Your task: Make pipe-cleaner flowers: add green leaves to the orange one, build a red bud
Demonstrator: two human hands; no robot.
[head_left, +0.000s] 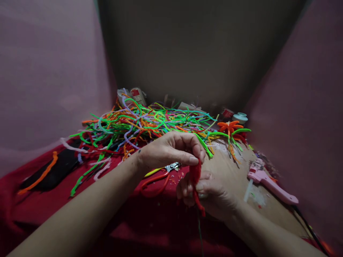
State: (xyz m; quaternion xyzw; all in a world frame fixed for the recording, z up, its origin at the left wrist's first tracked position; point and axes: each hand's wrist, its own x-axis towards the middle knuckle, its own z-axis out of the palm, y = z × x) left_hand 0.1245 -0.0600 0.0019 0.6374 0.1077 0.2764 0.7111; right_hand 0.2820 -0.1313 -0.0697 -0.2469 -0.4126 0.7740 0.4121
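Note:
Between my two hands is a red fuzzy pipe-cleaner piece [195, 175], bent and bunched, with a loose end hanging down and a thin dark stem or wire below it. My left hand [177, 150] pinches its top between thumb and fingers. Just below, my right hand [205, 187] grips the lower part, its fingers curled round the piece. Scissors with red handles [155, 184] lie partly behind my left forearm. A heap of many-coloured pipe cleaners [144, 121] spreads beyond my hands.
On the right lie a pink glue gun [270, 182] with its cable and a brown board [227, 164]. An orange flower shape [229, 127] with green strips stands behind, near a pale blue round container [240, 117]. A black item [56, 169] rests on red cloth [120, 210].

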